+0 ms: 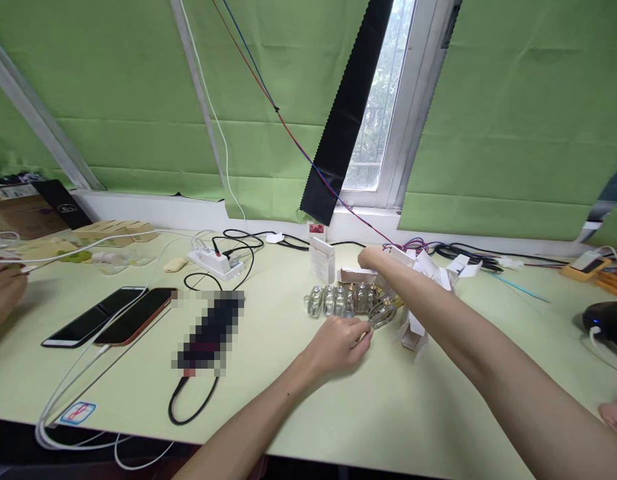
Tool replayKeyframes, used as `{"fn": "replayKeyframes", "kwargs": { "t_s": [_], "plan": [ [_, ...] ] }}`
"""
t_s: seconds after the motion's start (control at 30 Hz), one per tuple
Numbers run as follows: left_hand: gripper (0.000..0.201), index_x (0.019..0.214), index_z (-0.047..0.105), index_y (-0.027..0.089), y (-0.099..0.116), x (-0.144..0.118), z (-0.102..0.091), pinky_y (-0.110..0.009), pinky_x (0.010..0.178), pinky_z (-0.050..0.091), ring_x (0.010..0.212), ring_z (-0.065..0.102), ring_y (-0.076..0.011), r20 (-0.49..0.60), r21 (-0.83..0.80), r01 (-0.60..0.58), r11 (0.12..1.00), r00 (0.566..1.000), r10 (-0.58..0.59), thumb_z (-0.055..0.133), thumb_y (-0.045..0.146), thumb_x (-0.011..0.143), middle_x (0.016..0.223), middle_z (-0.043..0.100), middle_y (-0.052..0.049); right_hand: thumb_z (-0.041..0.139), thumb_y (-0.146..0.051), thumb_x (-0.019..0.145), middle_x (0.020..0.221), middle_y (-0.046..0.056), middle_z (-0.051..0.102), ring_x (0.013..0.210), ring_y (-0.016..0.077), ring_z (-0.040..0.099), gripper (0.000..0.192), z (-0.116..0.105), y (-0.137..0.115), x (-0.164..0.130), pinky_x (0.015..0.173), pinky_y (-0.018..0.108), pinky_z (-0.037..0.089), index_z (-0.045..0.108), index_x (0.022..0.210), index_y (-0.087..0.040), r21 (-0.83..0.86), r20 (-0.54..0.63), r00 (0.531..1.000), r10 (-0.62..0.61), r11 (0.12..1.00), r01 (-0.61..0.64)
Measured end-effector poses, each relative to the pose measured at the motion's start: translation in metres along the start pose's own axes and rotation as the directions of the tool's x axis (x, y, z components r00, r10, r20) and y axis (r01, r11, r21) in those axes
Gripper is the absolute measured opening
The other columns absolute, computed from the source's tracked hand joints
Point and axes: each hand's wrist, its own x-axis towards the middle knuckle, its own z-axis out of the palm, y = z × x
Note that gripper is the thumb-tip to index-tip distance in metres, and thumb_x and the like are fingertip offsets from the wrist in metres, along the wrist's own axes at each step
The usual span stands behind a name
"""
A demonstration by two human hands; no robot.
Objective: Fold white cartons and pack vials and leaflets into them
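My left hand (342, 343) rests on the pale table with its fingers curled together. Its fingertips come up against a clear glass bottle (383, 312), which lies tilted and looks like a perfume bottle; whether they grip it I cannot make out. A row of similar small glass bottles (339, 301) stands just beyond this hand. My right hand (372, 258) reaches across behind the row, its fingers hidden from view. Close by it are a small white box (357, 275) lying low, an upright white box (321, 260), and a heap of opened white cartons (441, 275) partly behind my forearm.
Two phones (95, 317) lie at left, near a blurred-out dark device (211, 331) with a cable. A white power strip (215, 262) and black cables run along the back. Another person's hand (5, 287) is at far left. A black device (608, 325) sits at right.
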Motion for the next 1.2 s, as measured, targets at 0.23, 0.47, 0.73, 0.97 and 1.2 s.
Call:
{"fn": "replayKeyframes", "kwargs": {
  "t_s": [0.23,0.47,0.73,0.97,1.2],
  "plan": [
    [0.028,0.071,0.054,0.018,0.000,-0.001,0.000,-0.027,0.052,0.028,0.053,0.045,-0.0105,-0.006,0.005,-0.007,1.000,1.000,0.007,0.042,0.020,0.096,0.061,0.055,0.001,0.063,-0.035,0.097,0.128,0.010,0.061,0.110,0.0231,0.064,0.036,-0.003,-0.004,0.004,0.092,0.045,0.056,0.059,0.127,-0.017,-0.018,-0.013,1.000,-0.011,1.000,0.010],
    [0.026,0.070,0.052,0.018,0.000,0.000,0.001,-0.027,0.052,0.026,0.052,0.045,-0.0105,0.005,0.000,-0.001,1.000,1.000,0.001,0.044,0.019,0.095,0.061,0.055,0.001,0.063,-0.035,0.097,0.129,0.010,0.061,0.110,0.0234,0.064,0.036,-0.011,0.003,-0.005,0.093,0.045,0.056,0.059,0.128,-0.017,-0.022,-0.132,0.991,-0.016,1.000,0.013],
    [0.027,0.070,0.052,0.018,-0.002,-0.001,0.004,-0.027,0.053,0.025,0.052,0.042,-0.0097,0.024,-0.006,0.013,1.000,1.000,-0.013,0.043,0.020,0.096,0.060,0.053,0.002,0.063,-0.034,0.097,0.129,0.010,0.062,0.111,0.0233,0.064,0.034,-0.014,0.009,-0.030,0.093,0.045,0.056,0.060,0.126,-0.017,0.008,-0.304,0.952,-0.031,0.999,0.035],
    [0.026,0.071,0.052,0.018,-0.005,-0.001,0.004,-0.026,0.055,0.026,0.053,0.041,-0.0093,0.050,-0.042,0.055,0.998,0.997,-0.052,0.043,0.020,0.095,0.061,0.052,0.002,0.063,-0.035,0.097,0.126,0.010,0.063,0.108,0.0225,0.065,0.035,-0.018,0.025,-0.050,0.091,0.043,0.057,0.060,0.125,-0.015,0.022,-0.429,0.901,-0.061,0.997,0.078],
    [0.024,0.073,0.055,0.018,-0.012,0.000,0.005,-0.025,0.056,0.028,0.055,0.044,-0.0093,0.023,-0.086,0.089,0.992,0.996,-0.087,0.044,0.018,0.094,0.062,0.052,0.002,0.052,-0.006,0.094,0.121,0.020,0.066,0.117,0.0260,0.062,0.024,-0.013,0.028,-0.083,0.103,0.037,0.045,0.063,0.116,-0.004,0.069,-0.622,0.778,-0.092,0.983,0.171]
  ]
}}
